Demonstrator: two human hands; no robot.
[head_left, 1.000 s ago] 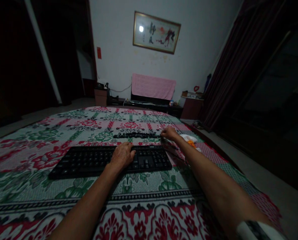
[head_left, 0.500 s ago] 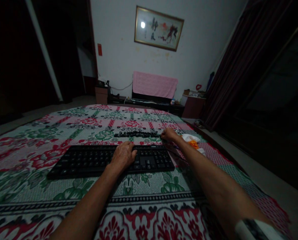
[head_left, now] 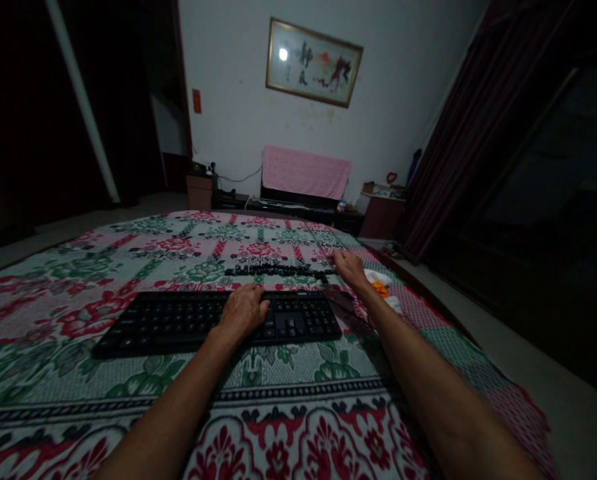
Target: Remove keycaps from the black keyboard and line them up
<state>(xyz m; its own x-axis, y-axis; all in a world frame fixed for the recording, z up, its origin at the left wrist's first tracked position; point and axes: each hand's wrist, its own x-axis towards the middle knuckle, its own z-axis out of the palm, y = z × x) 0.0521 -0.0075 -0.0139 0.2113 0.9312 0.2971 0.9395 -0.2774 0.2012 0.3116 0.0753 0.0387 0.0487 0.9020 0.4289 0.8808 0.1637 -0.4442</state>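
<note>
A black computer keyboard point(head_left: 165, 327) lies on the patterned bedspread before me. My left hand point(head_left: 243, 310) rests on its middle, the fingers stretched over the upper keys and the thumb apart. Beyond the keyboard runs a row of small black pieces point(head_left: 273, 270), which look like loose keycaps. At the right end of that row is my right hand point(head_left: 349, 268), slightly above the bedspread. Its fingers point left and look loosely parted, with nothing plain between them. The fingertips are small and dim.
A white and orange cloth or bag point(head_left: 381, 289) lies right of my right hand, partly behind the forearm. A dark cable point(head_left: 361, 317) runs beside the keyboard. The bedspread point(head_left: 258, 373) covers the bed. A pink cloth point(head_left: 305, 172) hangs over a screen at the far wall.
My right hand has shifted a little right and up from the end of the row, uncovering black pieces there. My left hand stays on the keyboard. The view has turned slightly.
</note>
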